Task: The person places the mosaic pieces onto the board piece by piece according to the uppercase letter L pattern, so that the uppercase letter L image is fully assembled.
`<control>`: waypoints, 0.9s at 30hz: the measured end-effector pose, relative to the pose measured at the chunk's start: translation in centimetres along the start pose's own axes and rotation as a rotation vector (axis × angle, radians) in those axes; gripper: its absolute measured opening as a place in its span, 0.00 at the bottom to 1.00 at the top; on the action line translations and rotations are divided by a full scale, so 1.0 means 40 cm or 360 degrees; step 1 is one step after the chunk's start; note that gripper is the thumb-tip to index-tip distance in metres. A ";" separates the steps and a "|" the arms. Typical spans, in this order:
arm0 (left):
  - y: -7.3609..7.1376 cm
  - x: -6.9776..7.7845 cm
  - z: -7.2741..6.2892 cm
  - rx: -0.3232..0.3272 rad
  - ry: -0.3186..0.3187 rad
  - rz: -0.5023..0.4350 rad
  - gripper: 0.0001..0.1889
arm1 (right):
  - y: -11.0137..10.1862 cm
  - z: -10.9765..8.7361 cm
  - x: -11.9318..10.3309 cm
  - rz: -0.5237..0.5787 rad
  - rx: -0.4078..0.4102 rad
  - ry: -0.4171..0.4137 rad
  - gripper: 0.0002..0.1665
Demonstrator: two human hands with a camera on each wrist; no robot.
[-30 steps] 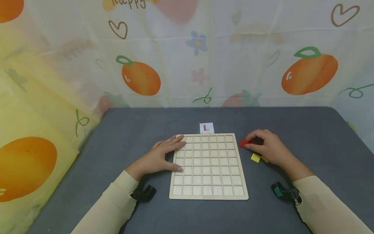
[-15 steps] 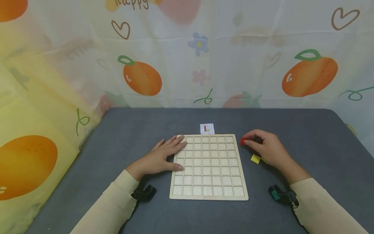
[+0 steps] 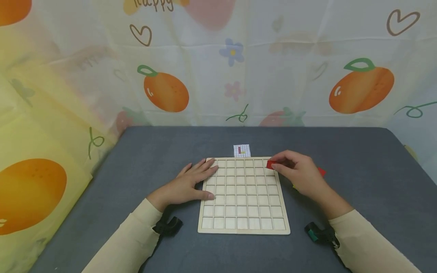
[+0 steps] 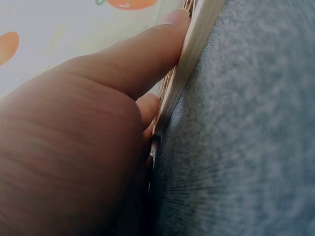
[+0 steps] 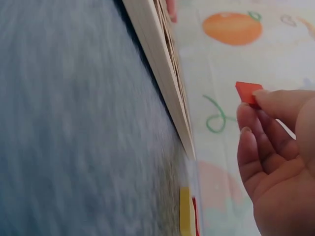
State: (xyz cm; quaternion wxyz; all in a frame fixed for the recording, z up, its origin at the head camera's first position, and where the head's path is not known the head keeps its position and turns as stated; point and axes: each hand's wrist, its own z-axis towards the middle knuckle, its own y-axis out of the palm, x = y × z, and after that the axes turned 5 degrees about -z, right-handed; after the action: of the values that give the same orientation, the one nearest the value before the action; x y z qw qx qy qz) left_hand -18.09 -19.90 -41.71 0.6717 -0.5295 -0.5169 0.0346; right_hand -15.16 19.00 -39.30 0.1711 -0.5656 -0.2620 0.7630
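Note:
A pale wooden grid board (image 3: 241, 230) with square cells lies on the dark grey table. My left hand (image 3: 186, 185) rests on its left edge, fingers spread and thumb lying over the rim; the left wrist view shows that thumb (image 4: 147, 56) along the board's side. Between thumb and fingertips my right hand (image 3: 300, 172) pinches a red square tile (image 5: 248, 93), held above the board's upper right corner. Beyond the right hand another red piece (image 3: 322, 171) lies on the table. A yellow tile (image 5: 185, 211) sits near it, mostly hidden by the hand in the head view.
A small printed grid card (image 3: 242, 150) with red and yellow marks lies at the board's far edge. Behind the table (image 3: 164, 140) hangs a fruit-patterned cloth (image 3: 205, 57). Black wrist mounts (image 3: 168, 226) sit below both hands.
The right hand has moved left from the loose pieces to the board's upper right corner, carrying the red tile. A red piece it covered now shows behind it. The left hand stays put.

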 end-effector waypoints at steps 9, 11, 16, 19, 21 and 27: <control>-0.002 0.004 0.002 -0.0016 -0.0006 -0.0005 0.52 | 0.050 0.007 -0.037 0.0128 -0.0065 -0.0060 0.08; -0.003 0.005 0.001 -0.0018 -0.0001 -0.0009 0.52 | 0.063 0.010 -0.044 0.0125 -0.0073 -0.0069 0.08; -0.004 0.007 0.001 -0.0010 0.0001 -0.0008 0.52 | 0.077 0.023 -0.069 0.0101 -0.0104 -0.0073 0.08; -0.002 0.006 0.002 -0.0009 -0.0004 0.0001 0.52 | 0.070 0.026 -0.084 0.0117 -0.0119 -0.0035 0.08; -0.001 0.005 0.002 -0.0011 -0.0007 0.0012 0.52 | 0.063 0.028 -0.092 0.0123 -0.0112 -0.0023 0.08; 0.001 0.005 0.003 0.0000 -0.0033 0.0025 0.52 | 0.059 0.050 -0.116 0.0199 -0.0101 -0.0063 0.08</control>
State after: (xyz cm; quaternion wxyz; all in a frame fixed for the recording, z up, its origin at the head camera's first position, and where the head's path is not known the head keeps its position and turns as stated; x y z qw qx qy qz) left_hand -18.07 -19.67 -41.61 0.6660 -0.5331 -0.5197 0.0453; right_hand -15.59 14.09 -36.69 0.1000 -0.5708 -0.2537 0.7745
